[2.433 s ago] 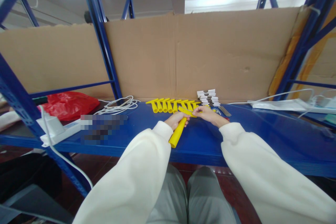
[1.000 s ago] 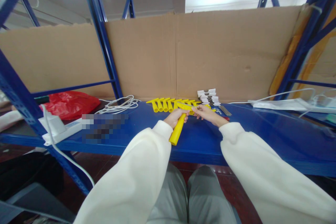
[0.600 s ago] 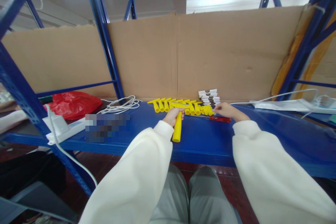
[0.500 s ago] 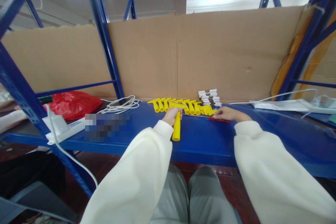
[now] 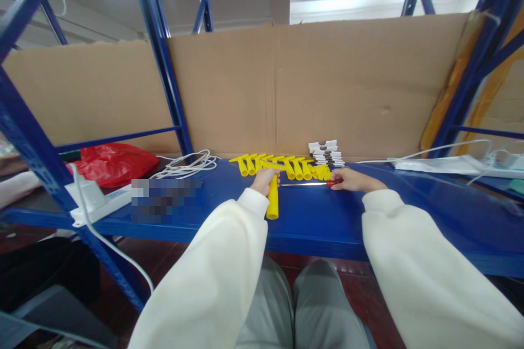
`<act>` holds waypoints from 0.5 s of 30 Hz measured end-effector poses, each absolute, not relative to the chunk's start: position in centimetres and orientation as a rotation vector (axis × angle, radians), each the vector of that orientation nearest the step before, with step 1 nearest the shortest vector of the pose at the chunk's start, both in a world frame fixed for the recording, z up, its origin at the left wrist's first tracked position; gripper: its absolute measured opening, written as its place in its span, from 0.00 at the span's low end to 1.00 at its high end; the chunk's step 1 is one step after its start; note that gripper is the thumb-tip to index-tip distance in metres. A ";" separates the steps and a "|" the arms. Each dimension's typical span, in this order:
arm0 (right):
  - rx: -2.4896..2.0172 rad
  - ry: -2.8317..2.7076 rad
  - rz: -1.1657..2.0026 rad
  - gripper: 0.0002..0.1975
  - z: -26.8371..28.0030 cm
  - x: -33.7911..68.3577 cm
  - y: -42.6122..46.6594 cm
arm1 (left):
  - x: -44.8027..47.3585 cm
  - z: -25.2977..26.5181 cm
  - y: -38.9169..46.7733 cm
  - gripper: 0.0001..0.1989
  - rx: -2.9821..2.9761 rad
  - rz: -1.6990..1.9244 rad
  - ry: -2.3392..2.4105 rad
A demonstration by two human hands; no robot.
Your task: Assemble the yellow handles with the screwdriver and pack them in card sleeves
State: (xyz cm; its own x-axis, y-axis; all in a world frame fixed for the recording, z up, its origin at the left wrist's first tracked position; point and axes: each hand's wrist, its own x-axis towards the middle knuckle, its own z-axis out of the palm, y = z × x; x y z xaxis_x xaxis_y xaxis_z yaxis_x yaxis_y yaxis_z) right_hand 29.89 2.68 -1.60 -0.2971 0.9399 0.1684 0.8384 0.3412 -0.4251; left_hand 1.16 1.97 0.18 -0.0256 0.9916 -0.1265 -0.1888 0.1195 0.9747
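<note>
Over the blue table (image 5: pixel 315 218), the left hand (image 5: pixel 265 180) has its grip clenched around a yellow tubular piece (image 5: pixel 273 203), the open end angled toward the near edge, while the right hand (image 5: pixel 352 180) has its grip wrapped about the red handle of a screwdriver (image 5: pixel 331 183), shaft pointing at the left hand. Just behind, more yellow pieces (image 5: pixel 298 173) line up beside small yellow parts (image 5: pixel 321 172), with stacked white items (image 5: pixel 325 154) beyond.
</note>
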 end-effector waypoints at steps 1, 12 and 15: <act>-1.553 -2.210 0.353 0.12 -1.6 30.0 2.7 | 1.1 0.2 1.9 0.12 0.963 1.235 1.152; -1.395 -1.955 0.260 0.15 -1.5 30.6 3.4 | 1.3 -0.1 2.1 0.11 0.992 1.252 1.220; -1.380 -1.942 0.250 0.14 -1.7 30.6 3.7 | 1.3 -0.1 2.1 0.10 1.009 1.244 1.234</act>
State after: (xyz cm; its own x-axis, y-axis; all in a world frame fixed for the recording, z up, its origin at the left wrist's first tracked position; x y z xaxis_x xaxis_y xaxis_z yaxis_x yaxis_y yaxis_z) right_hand 30.62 3.71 -1.70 -0.1585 0.8806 0.4466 0.7390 0.4058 -0.5378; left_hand 1.35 2.07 -0.12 -0.0783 0.9910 -0.1085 -0.1163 0.0991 0.9883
